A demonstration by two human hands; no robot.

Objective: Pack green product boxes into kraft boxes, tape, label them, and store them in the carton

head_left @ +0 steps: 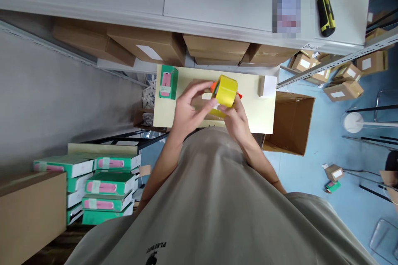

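Note:
A roll of yellow packing tape (228,91) on an orange-red tape dispenser is between my hands, above the work table. From its left side, my left hand (190,109) grips it, with the fingertips at an orange part and the thumb near the roll's lower edge. My right hand (238,122) is closed around its lower right side, where a red piece sticks out past the fingers. Beneath them lies a brown cardboard box with a white label (206,96), mostly covered by my hands and the roll.
On the cream table (256,114) stand a green box with a pink picture (168,83) and a small white box (268,87). An open carton (294,122) is to the right. A box cutter (325,10) lies on the grey shelf (217,0). Green boxes (107,184) are stacked lower left.

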